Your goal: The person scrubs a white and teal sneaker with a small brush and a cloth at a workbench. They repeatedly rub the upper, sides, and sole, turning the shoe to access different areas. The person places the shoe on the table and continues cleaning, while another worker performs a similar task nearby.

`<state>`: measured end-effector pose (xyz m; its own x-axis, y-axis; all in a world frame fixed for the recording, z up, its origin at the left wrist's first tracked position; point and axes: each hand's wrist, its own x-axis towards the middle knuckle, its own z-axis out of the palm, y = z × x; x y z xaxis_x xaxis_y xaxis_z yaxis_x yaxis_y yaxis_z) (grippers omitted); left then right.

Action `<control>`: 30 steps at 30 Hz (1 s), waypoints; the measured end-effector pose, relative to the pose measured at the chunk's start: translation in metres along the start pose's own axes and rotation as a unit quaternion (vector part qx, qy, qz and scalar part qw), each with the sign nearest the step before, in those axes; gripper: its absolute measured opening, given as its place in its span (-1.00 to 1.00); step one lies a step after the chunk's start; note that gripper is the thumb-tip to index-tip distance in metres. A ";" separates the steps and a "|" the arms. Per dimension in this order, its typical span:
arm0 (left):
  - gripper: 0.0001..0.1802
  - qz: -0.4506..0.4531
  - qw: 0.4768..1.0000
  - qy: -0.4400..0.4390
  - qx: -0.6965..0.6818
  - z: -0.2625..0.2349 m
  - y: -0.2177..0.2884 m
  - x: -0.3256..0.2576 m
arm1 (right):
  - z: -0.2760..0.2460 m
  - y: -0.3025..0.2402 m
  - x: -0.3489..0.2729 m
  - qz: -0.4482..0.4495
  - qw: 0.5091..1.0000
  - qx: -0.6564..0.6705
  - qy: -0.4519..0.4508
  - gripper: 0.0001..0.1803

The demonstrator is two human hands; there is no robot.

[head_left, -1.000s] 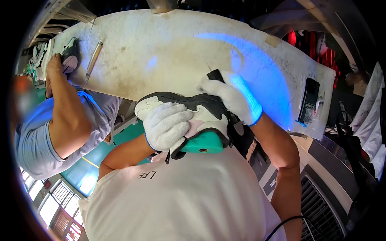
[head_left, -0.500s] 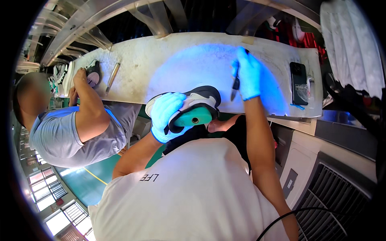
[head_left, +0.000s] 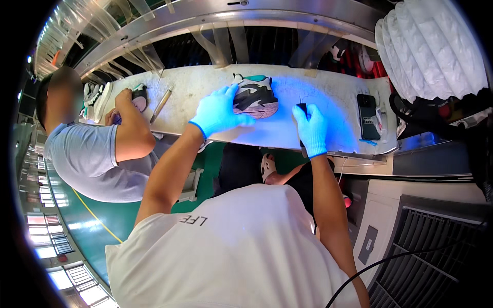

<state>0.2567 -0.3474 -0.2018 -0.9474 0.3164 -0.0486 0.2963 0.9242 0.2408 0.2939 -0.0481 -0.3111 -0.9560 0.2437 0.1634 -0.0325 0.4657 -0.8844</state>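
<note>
Head view: between the spread left hand (head_left: 218, 112) and the right hand (head_left: 312, 129) clasping a black tool (head_left: 302, 108), the shoe (head_left: 256, 96) seems stiff, best held midfoot.

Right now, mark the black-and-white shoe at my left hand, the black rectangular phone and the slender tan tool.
Black-and-white shoe (head_left: 254, 95), head view: patterned upper.
Black rectangular phone (head_left: 367, 116), head view: centre.
Slender tan tool (head_left: 162, 106), head view: handle.

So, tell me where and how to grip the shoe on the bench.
Probably grip the shoe around its middle, coming from the right: that side is uncovered, while the left hand overlaps the left edge. Its turquoise end points away. The right hand would first set down its dark tool.
</note>
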 end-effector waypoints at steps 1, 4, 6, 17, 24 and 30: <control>0.35 -0.007 1.000 -0.003 0.016 -0.001 0.001 -0.001 | 0.000 -0.001 -0.003 0.006 1.000 0.013 -0.010 -0.53; 0.31 -0.067 0.997 -0.031 0.037 -0.002 0.013 0.006 | 0.005 -0.007 -0.005 0.003 0.998 0.023 -0.054 -0.60; 0.25 -0.068 0.997 -0.023 -0.010 -0.004 0.006 0.011 | 0.014 -0.014 -0.009 -0.012 0.996 0.046 -0.078 -0.64; 0.14 -0.163 0.936 -0.105 -0.293 -0.024 -0.011 0.019 | 0.042 -0.032 0.000 -0.008 0.986 0.097 -0.133 -0.61; 0.13 -0.106 0.976 -0.026 -0.186 -0.008 -0.025 0.016 | 0.000 -0.013 0.019 -0.065 0.968 -0.216 -0.109 -0.54; 0.05 -0.056 0.981 0.096 -0.161 -0.004 -0.011 -0.011 | 0.018 -0.018 0.024 -0.069 0.977 0.161 -0.119 -0.03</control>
<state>0.2631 -0.3624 -0.1997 -0.9863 0.1418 0.0843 0.1648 0.8256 0.5396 0.2668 -0.0658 -0.2987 -0.9754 -0.0261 0.2188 -0.2199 0.1798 -0.9588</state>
